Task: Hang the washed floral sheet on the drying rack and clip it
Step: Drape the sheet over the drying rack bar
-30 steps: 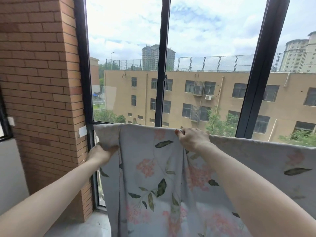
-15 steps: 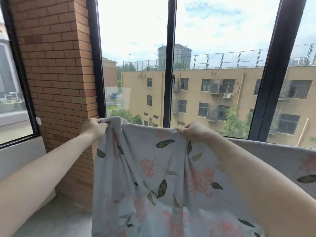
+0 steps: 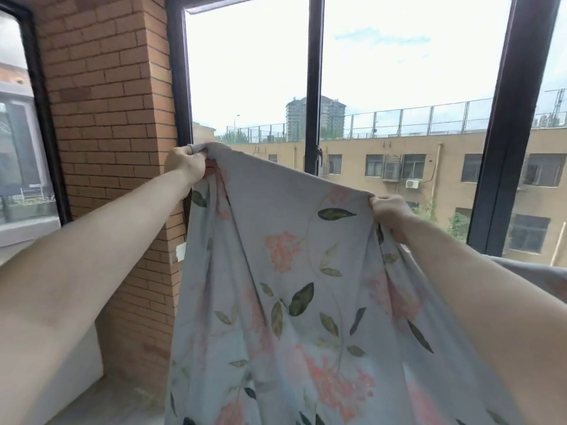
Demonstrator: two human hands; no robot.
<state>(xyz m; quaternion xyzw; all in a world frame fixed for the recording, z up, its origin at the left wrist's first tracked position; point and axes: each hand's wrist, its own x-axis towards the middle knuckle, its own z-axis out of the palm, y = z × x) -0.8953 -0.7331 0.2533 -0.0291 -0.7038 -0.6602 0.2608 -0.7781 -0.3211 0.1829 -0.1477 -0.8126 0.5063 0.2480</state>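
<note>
While both hands grip its top edge, the pale grey cotton sheet printed with pink flowers and green leaves (image 3: 285, 289) hangs before the dark-framed window (image 3: 313, 87). Soft, limp, probably heavy with damp, it is best held bunched at the hem. The left hand (image 3: 184, 165) is raised higher, arm outstretched; the right hand (image 3: 389, 214) is fisted lower. No rack shows.

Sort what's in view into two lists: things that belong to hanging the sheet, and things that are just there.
Part of the job:
floral sheet
left hand, gripping its top edge
right hand, gripping its top edge

Just there:
brick pillar
window frame
</note>
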